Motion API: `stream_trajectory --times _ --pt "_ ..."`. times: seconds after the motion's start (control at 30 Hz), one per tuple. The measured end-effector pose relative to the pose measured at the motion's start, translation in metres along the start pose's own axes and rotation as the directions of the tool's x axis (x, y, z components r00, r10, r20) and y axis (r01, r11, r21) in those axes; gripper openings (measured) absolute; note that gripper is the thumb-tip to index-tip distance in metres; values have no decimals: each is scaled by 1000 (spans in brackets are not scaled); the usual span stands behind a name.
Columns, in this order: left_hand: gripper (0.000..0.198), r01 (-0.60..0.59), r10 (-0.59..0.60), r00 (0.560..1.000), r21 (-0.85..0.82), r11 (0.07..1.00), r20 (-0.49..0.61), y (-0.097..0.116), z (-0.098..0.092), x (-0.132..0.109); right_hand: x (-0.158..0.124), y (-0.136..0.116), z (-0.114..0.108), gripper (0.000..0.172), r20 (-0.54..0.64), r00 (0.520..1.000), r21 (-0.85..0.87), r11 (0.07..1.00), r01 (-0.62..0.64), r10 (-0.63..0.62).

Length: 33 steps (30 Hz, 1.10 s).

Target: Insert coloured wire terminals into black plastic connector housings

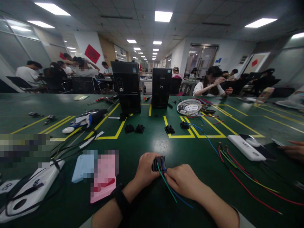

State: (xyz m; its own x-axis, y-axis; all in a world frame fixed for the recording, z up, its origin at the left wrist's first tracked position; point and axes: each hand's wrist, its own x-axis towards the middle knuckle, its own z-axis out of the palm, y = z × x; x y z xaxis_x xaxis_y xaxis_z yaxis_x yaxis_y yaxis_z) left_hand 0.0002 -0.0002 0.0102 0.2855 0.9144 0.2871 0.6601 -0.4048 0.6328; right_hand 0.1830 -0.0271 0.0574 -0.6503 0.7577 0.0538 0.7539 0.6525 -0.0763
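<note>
My left hand (145, 170) is closed around a small black connector block (159, 163) just above the green table. My right hand (184, 182) is pinched on the green and blue wires (171, 191) that run out of the block's near side. The two hands touch at the block. A black strap (121, 199) sits on my left wrist.
Loose red, green and yellow wires (239, 172) lie to the right, beside a white power bank (245, 148) and another person's hand (293, 149). Black connectors (135, 128) sit ahead, with two black computer towers (127, 86) and a white fan grille (189, 106) behind. Pink and blue cases (99, 174) lie to the left.
</note>
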Motion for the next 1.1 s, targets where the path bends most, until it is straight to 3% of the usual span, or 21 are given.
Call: stream_trajectory --times 0.2,0.53,0.87,1.1 --pt "42 -7 7 1000 5 1000 -2 -1 0 0 2 -2 3 32 2 1000 -26 1000 -3 3" --pt "50 20 -20 1000 -11 1000 9 -1 -1 0 -5 35 -9 36 3 997 18 997 -74 74" --pt "39 15 -15 1000 8 1000 5 1 -2 0 0 2 4 32 22 999 13 999 30 -31" --pt "40 10 -10 1000 3 1000 12 0 -2 1 -1 5 0 32 40 999 -8 1000 -8 9"
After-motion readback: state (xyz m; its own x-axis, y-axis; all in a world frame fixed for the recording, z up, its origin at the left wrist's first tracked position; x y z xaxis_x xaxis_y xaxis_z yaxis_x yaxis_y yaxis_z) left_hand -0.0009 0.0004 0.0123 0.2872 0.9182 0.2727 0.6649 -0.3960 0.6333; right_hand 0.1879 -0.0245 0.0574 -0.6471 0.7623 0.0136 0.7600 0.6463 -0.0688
